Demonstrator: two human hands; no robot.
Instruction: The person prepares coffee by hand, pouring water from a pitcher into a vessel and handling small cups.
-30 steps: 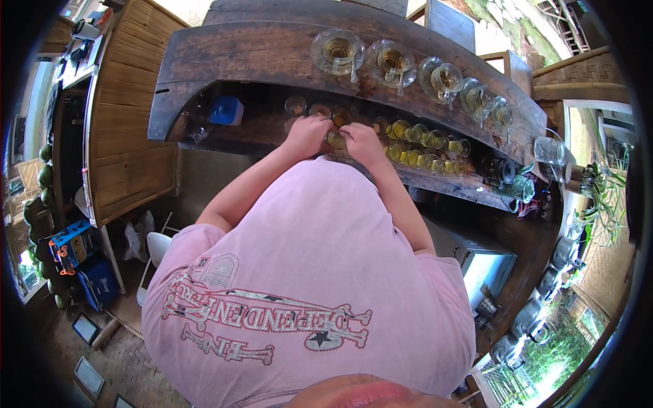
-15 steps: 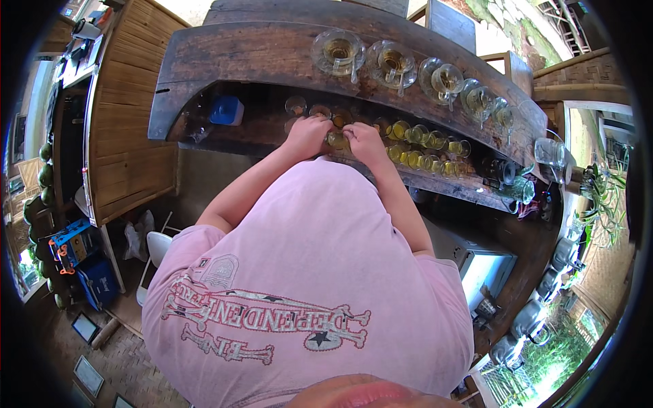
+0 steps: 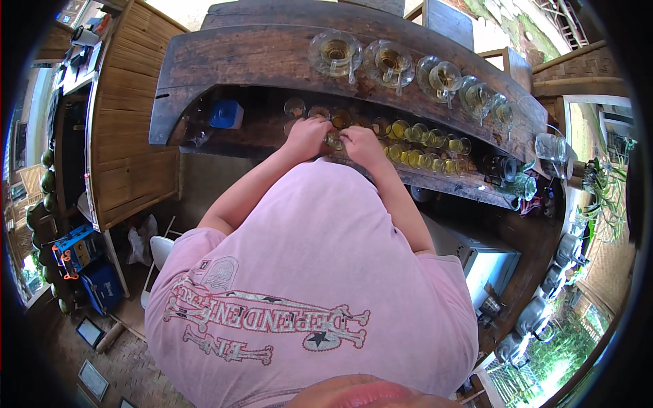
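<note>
A small clear glass (image 3: pixel 334 141) sits between my two hands, at the near edge of the lower wooden shelf (image 3: pixel 258 141). From the left, my left hand (image 3: pixel 309 137) curls its fingers against it. My right hand (image 3: pixel 362 145) has its fingertips bent in and pinching at its right side. Part of the glass is covered by fingers. Just beyond my hands stand another glass with brownish contents (image 3: pixel 341 119) and a clear glass (image 3: pixel 294 107). To the right, several small glasses with yellow-green contents (image 3: pixel 413 159) stand in two rows.
Along the dark wooden counter (image 3: pixel 224 58) above stand several glass cups on saucers with spoons, one cup (image 3: pixel 336 51) at their left end. A blue box (image 3: pixel 226 113) sits at the shelf's left. Glass jars (image 3: pixel 549 147) stand at the right end, and a bamboo cabinet (image 3: pixel 132 115) rises left.
My right hand has shifted slightly left, its fingertips drawn in closer to the small glass. My left hand stays nearly where it was.
</note>
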